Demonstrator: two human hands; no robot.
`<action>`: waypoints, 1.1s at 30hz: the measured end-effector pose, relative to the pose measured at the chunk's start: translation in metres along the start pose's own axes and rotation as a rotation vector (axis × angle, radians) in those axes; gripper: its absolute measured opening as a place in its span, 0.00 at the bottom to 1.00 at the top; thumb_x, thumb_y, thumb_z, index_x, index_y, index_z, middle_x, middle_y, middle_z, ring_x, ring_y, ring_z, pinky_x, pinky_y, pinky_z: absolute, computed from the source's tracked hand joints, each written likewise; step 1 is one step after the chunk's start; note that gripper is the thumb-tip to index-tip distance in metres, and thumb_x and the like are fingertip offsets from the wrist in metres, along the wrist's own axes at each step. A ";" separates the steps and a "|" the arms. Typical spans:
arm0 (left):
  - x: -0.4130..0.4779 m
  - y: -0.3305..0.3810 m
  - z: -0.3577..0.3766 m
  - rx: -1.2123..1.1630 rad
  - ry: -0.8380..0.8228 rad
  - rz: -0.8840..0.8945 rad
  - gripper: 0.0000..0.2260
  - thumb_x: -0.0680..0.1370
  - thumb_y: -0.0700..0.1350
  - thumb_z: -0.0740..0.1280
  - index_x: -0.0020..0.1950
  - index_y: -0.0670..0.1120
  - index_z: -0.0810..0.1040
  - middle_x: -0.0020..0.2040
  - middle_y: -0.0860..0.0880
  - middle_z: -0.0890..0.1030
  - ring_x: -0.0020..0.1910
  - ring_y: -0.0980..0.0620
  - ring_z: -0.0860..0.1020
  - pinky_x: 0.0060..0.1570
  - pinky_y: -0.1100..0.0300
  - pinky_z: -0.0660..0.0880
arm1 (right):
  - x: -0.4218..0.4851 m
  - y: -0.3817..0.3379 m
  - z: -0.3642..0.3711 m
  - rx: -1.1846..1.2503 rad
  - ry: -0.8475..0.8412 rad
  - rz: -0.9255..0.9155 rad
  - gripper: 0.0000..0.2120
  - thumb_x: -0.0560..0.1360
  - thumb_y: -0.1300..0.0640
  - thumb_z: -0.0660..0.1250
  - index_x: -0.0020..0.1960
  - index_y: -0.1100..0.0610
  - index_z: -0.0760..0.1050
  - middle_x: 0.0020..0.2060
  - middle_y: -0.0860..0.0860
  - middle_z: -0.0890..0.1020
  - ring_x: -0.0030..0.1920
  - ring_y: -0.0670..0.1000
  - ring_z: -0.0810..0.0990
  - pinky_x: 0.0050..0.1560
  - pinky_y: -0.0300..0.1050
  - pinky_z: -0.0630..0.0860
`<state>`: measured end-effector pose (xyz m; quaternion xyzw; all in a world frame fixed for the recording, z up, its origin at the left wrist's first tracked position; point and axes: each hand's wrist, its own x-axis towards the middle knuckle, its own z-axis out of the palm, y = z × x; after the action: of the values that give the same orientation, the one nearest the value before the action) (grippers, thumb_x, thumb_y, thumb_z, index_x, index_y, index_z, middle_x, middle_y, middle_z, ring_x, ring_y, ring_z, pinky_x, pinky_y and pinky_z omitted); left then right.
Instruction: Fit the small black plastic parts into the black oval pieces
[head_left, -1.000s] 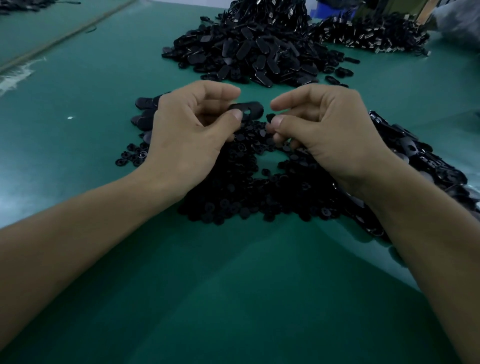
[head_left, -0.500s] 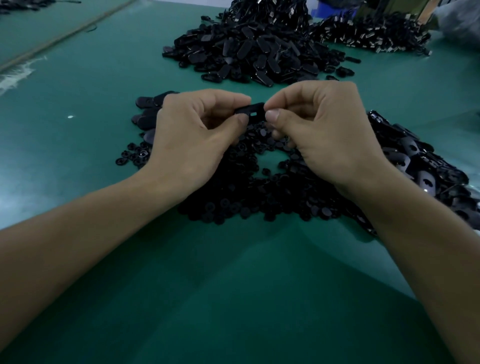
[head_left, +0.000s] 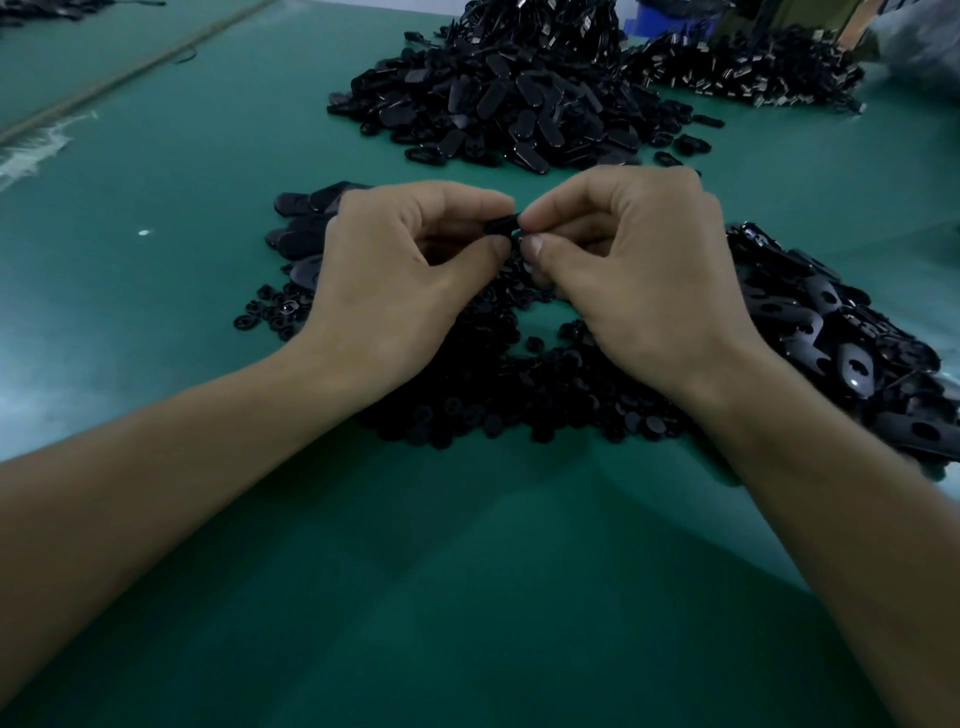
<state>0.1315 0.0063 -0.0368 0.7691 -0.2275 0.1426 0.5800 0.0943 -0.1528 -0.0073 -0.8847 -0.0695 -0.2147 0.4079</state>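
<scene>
While left hand (head_left: 395, 280) and right hand (head_left: 639, 275) pinch one black oval piece (head_left: 503, 224), small black parts (head_left: 519, 405) below the grip seem mostly unfitted.

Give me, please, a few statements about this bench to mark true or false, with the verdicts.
1. Both the left hand and the right hand pinch one oval piece. True.
2. The mat is red. False: it is green.
3. Small parts lie heaped under the hands. True.
4. The right hand lies flat on the mat. False: it is raised and pinches the piece.
</scene>
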 end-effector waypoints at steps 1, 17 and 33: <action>0.000 0.000 0.000 0.005 -0.001 -0.001 0.11 0.76 0.39 0.74 0.55 0.53 0.82 0.47 0.56 0.85 0.46 0.62 0.84 0.49 0.66 0.79 | 0.000 0.000 0.000 -0.005 0.003 -0.006 0.06 0.76 0.62 0.72 0.49 0.51 0.82 0.37 0.43 0.83 0.39 0.38 0.83 0.43 0.32 0.79; 0.000 -0.002 -0.002 -0.041 -0.060 -0.053 0.09 0.77 0.36 0.71 0.51 0.49 0.85 0.44 0.53 0.87 0.41 0.58 0.84 0.44 0.64 0.79 | -0.004 -0.003 0.008 -0.110 0.036 -0.060 0.07 0.76 0.62 0.72 0.51 0.52 0.85 0.41 0.45 0.84 0.43 0.39 0.83 0.47 0.32 0.79; 0.003 0.000 -0.003 -0.370 -0.104 -0.171 0.10 0.73 0.40 0.67 0.41 0.51 0.87 0.38 0.49 0.86 0.35 0.56 0.80 0.35 0.65 0.75 | -0.001 0.007 0.000 0.167 -0.053 -0.091 0.08 0.72 0.58 0.78 0.45 0.45 0.83 0.42 0.51 0.82 0.39 0.44 0.76 0.41 0.32 0.71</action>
<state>0.1344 0.0080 -0.0341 0.6722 -0.2134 0.0088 0.7089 0.0955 -0.1572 -0.0123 -0.8489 -0.1380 -0.2028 0.4682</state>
